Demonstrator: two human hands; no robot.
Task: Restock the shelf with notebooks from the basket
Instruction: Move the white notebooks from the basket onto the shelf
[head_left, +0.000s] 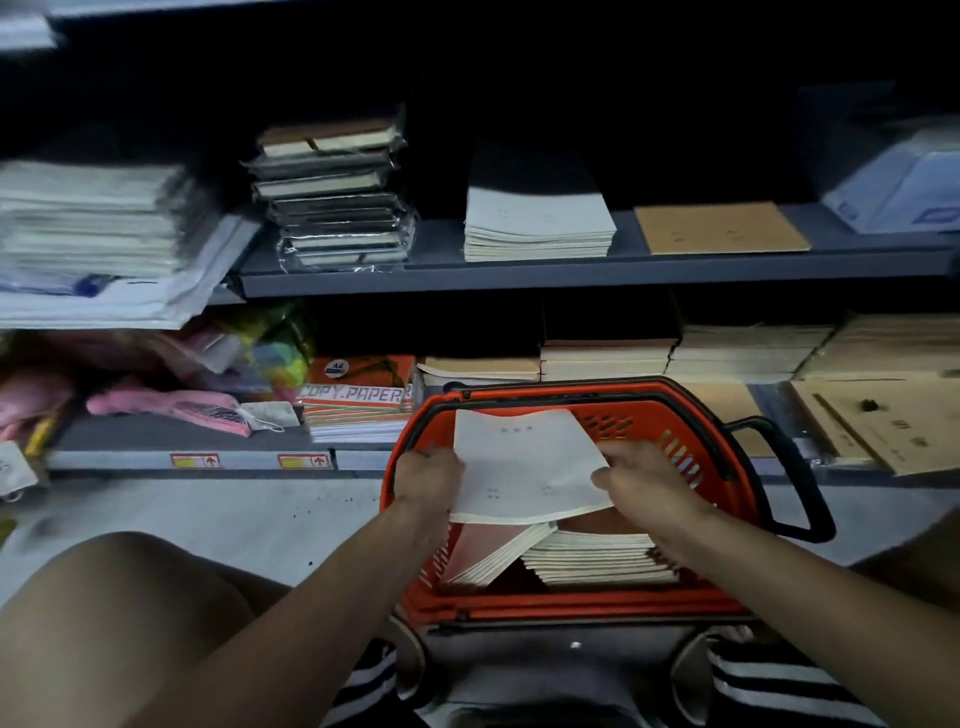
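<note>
Lower centre of the frame: the left hand (428, 480) and right hand (641, 480) each grip one side edge of a white notebook (524, 467), fingers closed on it, holding it above the red basket (670, 415). More notebooks (592, 558) lie stacked inside. Upper centre: a similar white stack (537, 223) sits on the grey shelf (441, 283), apparently the same kind.

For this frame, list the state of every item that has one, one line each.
White notebook bundle: lifted above the basket, held at both sides.
Left hand: grip closed on the bundle's left edge.
Right hand: grip closed on the bundle's right edge.
Red basket: on the floor, still holding notebook stacks; black handle folded down.
White notebook stack on the upper shelf: lying flat.
</note>
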